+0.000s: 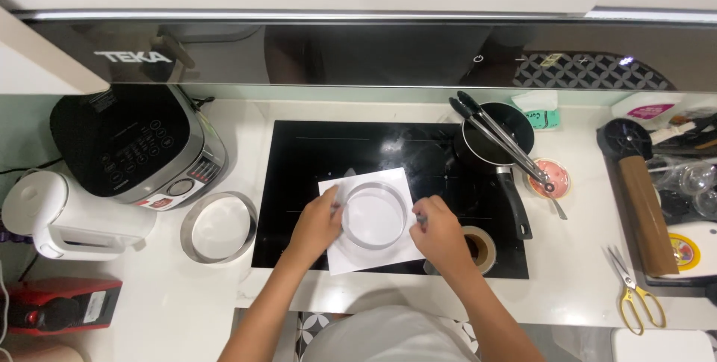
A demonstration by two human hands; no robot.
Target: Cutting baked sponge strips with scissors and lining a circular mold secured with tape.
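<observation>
where the white paper sheet [371,250] lies on the black cooktop [299,183], a metal ring [373,215] sits on it; the left hand [317,222] curls against the ring's rim, the right hand [437,229] pinches a thin, hard-to-identify pen-like thing and hides part of a tape roll [480,248].

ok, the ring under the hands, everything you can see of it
The ring is a round metal band, silvery and shiny, open top and bottom, so the white paper shows through its middle. It lies flat on that paper, which sits on the black cooktop. The left hand grips its left rim; the right hand, holding what looks like a pen, touches its right side. A second, similar ring lies apart on the counter to the left.
</observation>
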